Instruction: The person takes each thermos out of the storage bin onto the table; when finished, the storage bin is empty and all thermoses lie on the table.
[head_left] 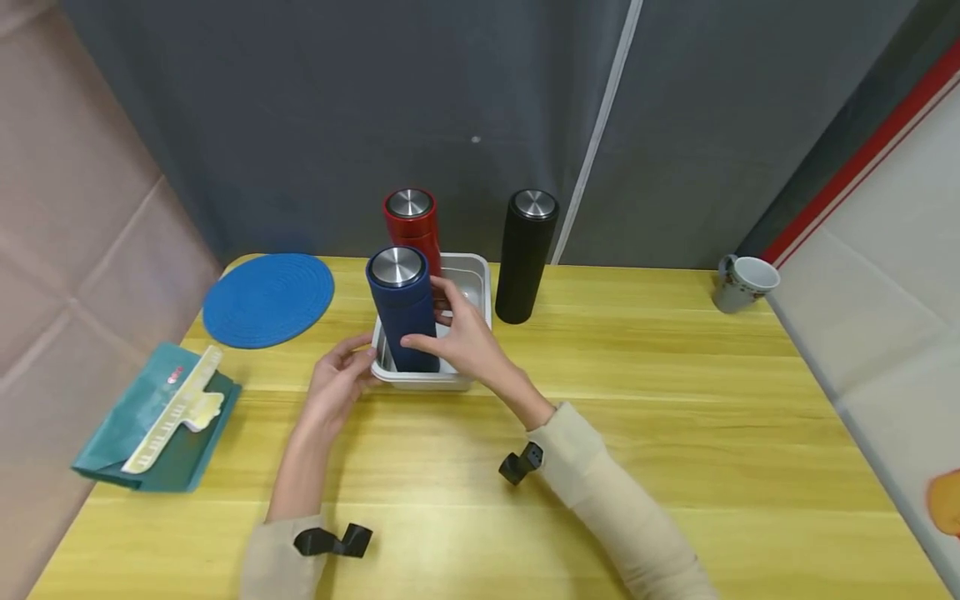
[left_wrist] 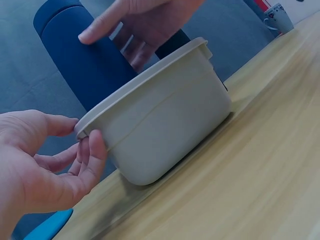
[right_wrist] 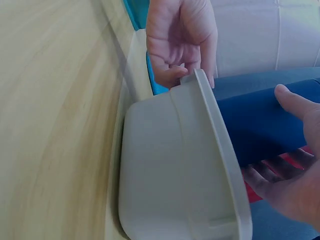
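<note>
Matt blue flask [head_left: 402, 310] with brushed-metal lid stands in a smooth plastic tub [head_left: 471, 283] on glossy wood-grain table [head_left: 675, 433].

Bright, even light — soft shadows, wrist views blurred at edges.
</note>
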